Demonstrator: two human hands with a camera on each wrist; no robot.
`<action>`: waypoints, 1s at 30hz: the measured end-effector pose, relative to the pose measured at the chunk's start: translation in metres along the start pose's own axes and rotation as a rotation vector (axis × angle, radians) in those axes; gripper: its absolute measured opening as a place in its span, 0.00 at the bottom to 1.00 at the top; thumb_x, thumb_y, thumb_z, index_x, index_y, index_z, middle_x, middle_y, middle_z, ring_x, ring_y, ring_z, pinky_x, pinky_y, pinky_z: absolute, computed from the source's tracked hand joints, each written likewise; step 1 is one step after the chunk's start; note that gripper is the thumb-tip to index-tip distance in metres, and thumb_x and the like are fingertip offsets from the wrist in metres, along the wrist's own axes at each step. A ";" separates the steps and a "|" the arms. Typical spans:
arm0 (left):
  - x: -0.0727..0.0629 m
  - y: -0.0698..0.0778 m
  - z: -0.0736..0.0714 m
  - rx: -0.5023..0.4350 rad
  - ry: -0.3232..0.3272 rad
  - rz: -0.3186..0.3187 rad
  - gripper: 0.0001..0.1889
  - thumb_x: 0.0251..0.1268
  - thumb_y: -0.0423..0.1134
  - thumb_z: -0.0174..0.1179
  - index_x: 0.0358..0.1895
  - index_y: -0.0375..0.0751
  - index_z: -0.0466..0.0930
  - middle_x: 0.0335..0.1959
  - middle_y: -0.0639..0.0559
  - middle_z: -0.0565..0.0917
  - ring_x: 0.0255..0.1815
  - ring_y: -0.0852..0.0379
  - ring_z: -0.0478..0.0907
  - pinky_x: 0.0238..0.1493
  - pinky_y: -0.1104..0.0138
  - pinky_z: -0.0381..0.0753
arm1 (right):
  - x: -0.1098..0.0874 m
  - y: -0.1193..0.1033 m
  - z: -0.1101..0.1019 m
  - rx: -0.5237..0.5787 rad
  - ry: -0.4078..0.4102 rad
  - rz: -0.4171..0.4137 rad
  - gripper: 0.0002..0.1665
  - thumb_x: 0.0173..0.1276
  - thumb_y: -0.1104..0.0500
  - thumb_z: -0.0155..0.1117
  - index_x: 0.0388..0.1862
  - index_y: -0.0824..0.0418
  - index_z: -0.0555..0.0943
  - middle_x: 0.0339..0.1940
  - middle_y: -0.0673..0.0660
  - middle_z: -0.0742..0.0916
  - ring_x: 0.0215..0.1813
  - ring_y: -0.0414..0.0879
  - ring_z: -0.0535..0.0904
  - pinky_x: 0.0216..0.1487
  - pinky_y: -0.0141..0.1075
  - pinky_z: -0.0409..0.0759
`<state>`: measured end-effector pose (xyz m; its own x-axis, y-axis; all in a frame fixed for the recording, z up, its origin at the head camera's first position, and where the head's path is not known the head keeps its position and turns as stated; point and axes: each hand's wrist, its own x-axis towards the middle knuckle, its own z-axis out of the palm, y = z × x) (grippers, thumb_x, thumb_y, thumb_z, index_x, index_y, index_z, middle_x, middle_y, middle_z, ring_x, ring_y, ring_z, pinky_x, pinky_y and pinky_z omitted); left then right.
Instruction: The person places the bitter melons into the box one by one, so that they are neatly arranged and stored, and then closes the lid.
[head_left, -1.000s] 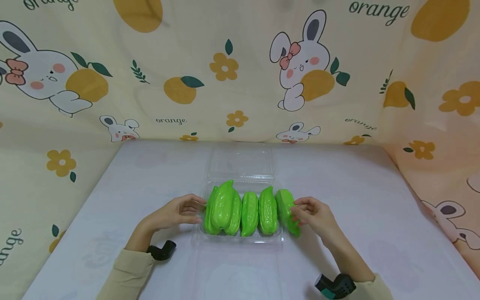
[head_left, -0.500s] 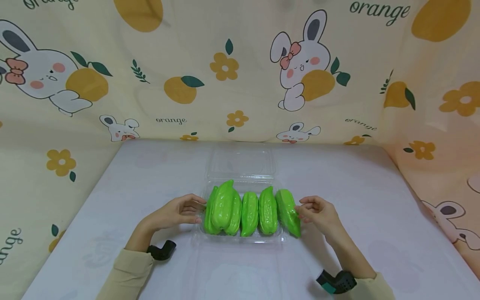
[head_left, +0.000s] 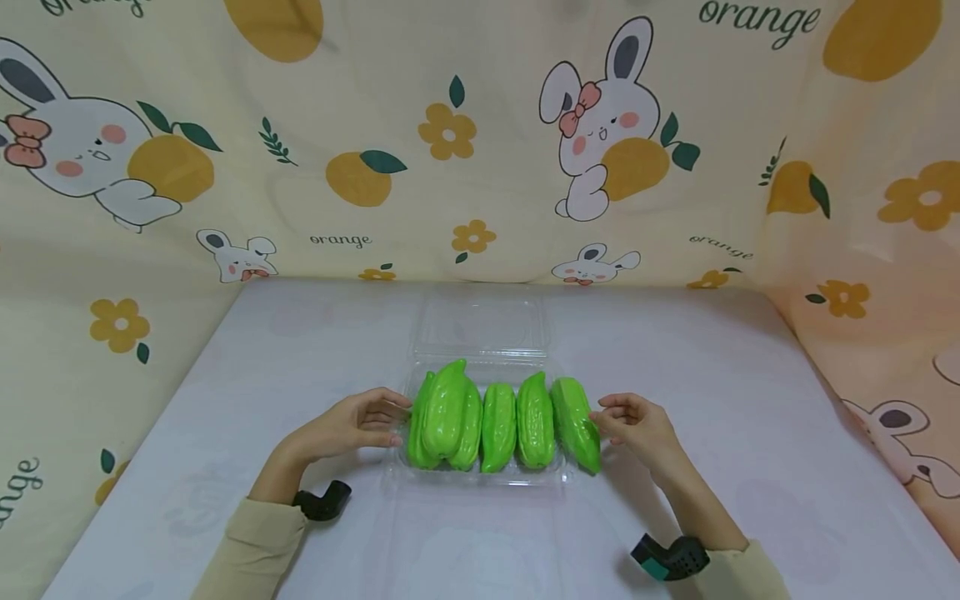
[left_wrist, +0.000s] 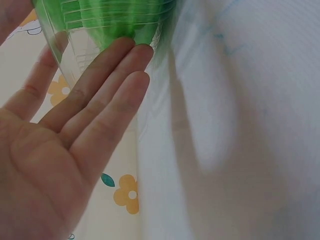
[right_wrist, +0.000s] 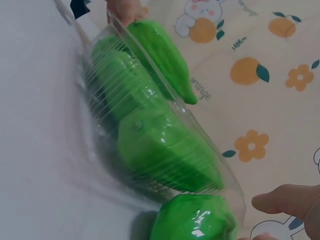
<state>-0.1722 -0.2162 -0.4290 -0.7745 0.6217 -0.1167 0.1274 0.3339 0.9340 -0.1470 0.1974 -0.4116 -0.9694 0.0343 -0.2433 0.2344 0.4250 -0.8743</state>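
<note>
Five green peppers in a clear box, a sixth pepper outside its right edge.
Left hand, fingers loosely extended at the box's left wall, apparently steadying it; right hand, thumb and fingers slightly parted beside the sixth pepper, contact unclear, tabletop stretching wide beyond.

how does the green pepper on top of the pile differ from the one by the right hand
The top pepper lies on other peppers inside the clear box; the outer pepper sits outside it, past its right side. The top pepper's tip points to the far side; the outer pepper's tip points to the near side. Both are green and glossy.
</note>
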 end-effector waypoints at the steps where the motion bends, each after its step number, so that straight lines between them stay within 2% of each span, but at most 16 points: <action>1: 0.000 0.000 0.000 -0.002 0.000 0.001 0.29 0.62 0.40 0.65 0.62 0.30 0.67 0.63 0.30 0.73 0.64 0.34 0.73 0.64 0.53 0.78 | 0.001 0.001 0.000 0.000 -0.001 0.003 0.28 0.64 0.59 0.65 0.57 0.74 0.71 0.32 0.44 0.80 0.31 0.30 0.76 0.32 0.27 0.82; 10: 0.000 0.000 -0.001 0.002 -0.003 -0.001 0.29 0.62 0.40 0.65 0.62 0.30 0.67 0.63 0.30 0.73 0.64 0.34 0.73 0.64 0.52 0.78 | 0.004 0.007 0.003 0.004 -0.023 0.003 0.29 0.65 0.61 0.63 0.61 0.76 0.69 0.35 0.48 0.82 0.32 0.30 0.75 0.31 0.26 0.81; 21: 0.000 -0.001 -0.001 -0.001 -0.005 -0.003 0.29 0.62 0.40 0.65 0.62 0.30 0.67 0.63 0.30 0.73 0.64 0.34 0.73 0.65 0.50 0.76 | 0.007 0.011 0.005 -0.057 -0.054 0.034 0.33 0.66 0.57 0.64 0.63 0.76 0.68 0.47 0.64 0.83 0.34 0.35 0.77 0.32 0.27 0.82; 30: 0.000 0.001 -0.001 0.002 -0.003 -0.003 0.29 0.62 0.40 0.65 0.62 0.29 0.67 0.63 0.30 0.73 0.63 0.34 0.73 0.65 0.52 0.77 | 0.008 0.016 0.007 -0.087 -0.056 0.065 0.34 0.66 0.54 0.65 0.63 0.74 0.70 0.55 0.70 0.81 0.33 0.37 0.78 0.34 0.28 0.82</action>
<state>-0.1723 -0.2169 -0.4282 -0.7733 0.6225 -0.1203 0.1261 0.3369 0.9330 -0.1511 0.1977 -0.4303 -0.9462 0.0146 -0.3234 0.2868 0.5007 -0.8167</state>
